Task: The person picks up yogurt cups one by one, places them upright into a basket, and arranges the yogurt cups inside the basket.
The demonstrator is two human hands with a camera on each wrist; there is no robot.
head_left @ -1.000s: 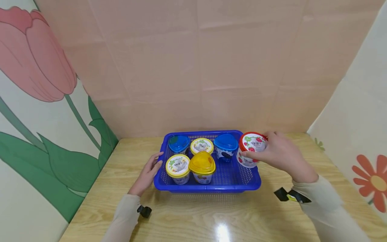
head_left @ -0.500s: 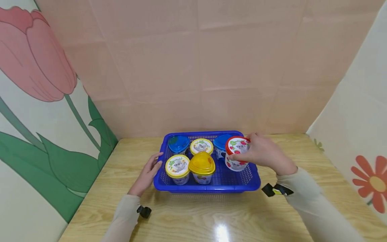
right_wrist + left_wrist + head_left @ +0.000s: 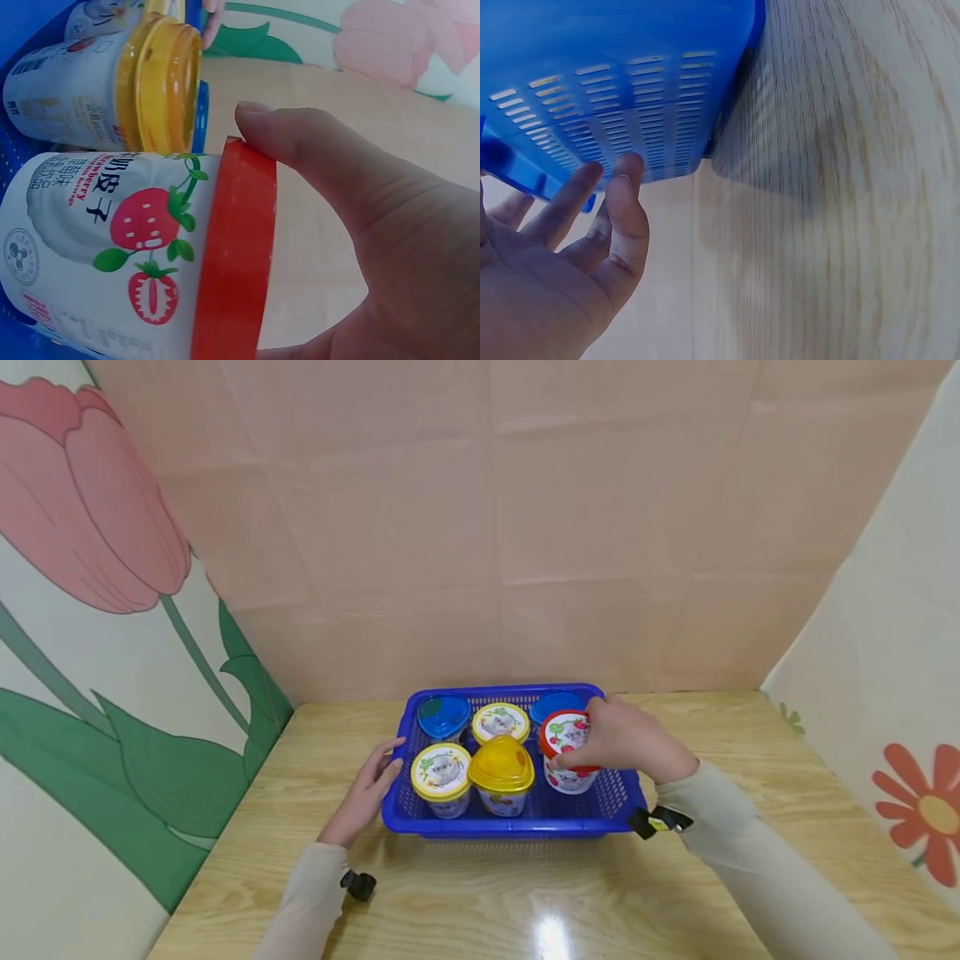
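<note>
In the head view my right hand (image 3: 630, 742) grips a white tub with a red-rimmed lid (image 3: 562, 733) and strawberry prints, at the right side of the blue plastic basket (image 3: 513, 827). The right wrist view shows my thumb (image 3: 289, 135) on the rim of its red lid; the other fingertips are hidden behind the lid. My left hand (image 3: 366, 789) rests at the basket's left side, loosely bent fingers against the slotted wall (image 3: 630, 97). Directly left of the strawberry tub stands a tub with a domed yellow lid (image 3: 501, 768).
Also in the basket are two tubs with flat yellow-rimmed lids, one at the front left (image 3: 441, 772) and one behind (image 3: 501, 723). Blue-lidded tubs stand at the back left (image 3: 444, 717) and back right (image 3: 555, 703). The basket sits on a wooden table (image 3: 465, 893) before a plain backdrop.
My right hand has carried the strawberry tub left and down, from over the basket's right rim to beside the domed yellow lid. My left hand and the basket have stayed put.
</note>
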